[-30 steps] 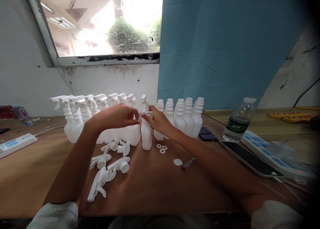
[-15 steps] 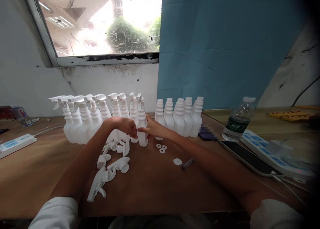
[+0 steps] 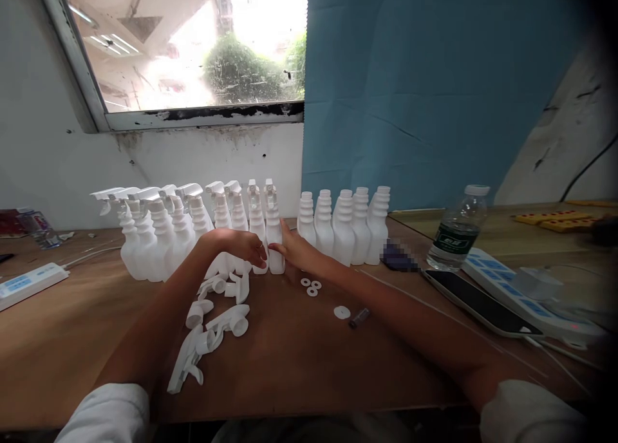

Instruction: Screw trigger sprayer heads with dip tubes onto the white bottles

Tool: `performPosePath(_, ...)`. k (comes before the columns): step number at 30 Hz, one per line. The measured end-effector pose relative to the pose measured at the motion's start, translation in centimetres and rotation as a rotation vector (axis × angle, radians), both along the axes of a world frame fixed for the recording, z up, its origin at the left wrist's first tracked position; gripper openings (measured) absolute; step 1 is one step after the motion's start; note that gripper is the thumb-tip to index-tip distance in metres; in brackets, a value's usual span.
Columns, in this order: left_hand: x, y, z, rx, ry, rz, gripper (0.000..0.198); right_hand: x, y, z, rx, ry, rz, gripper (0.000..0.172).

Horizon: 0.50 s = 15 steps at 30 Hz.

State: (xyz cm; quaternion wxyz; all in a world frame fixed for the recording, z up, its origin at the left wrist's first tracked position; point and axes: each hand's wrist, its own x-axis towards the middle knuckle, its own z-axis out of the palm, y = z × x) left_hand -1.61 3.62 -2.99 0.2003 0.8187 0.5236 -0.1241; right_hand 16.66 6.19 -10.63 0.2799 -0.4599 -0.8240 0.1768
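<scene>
My right hand point(image 3: 300, 248) is wrapped around a white spray bottle point(image 3: 275, 257) that stands upright with a trigger head on top. My left hand point(image 3: 247, 247) is curled closed just left of it, in front of another spray bottle point(image 3: 257, 224); what its fingers hold, if anything, is hidden. Several bottles with trigger heads point(image 3: 161, 237) stand in a row to the left. Open-necked bottles point(image 3: 342, 230) stand to the right. Loose trigger heads point(image 3: 226, 320) lie in front of my left hand. Small white rings point(image 3: 312, 292) lie on the table near my right forearm.
A white disc point(image 3: 342, 312) and a small clear tube point(image 3: 359, 318) lie on the brown table point(image 3: 299, 372). To the right are a water bottle point(image 3: 456, 234), a phone point(image 3: 476, 301) and a power strip point(image 3: 512, 292) with cables. Another power strip point(image 3: 33, 285) lies far left.
The spray bottle in my right hand has moved slightly back, away from me, and its base is now level with its left neighbour's. My left hand has hardly moved.
</scene>
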Motion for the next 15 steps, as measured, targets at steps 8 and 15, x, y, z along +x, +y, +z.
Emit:
performPosePath(8, -0.8, -4.0, -1.3, -0.03, 0.025, -0.086, 0.039, 4.5, -4.9, 3.6, 0.056, -0.179, 0.121, 0.029)
performPosePath(15, -3.2, -9.5, -4.1, 0.054, 0.081, -0.098, 0.061, 11.3, -6.3, 1.2, -0.336, -0.501, 0.189, 0.017)
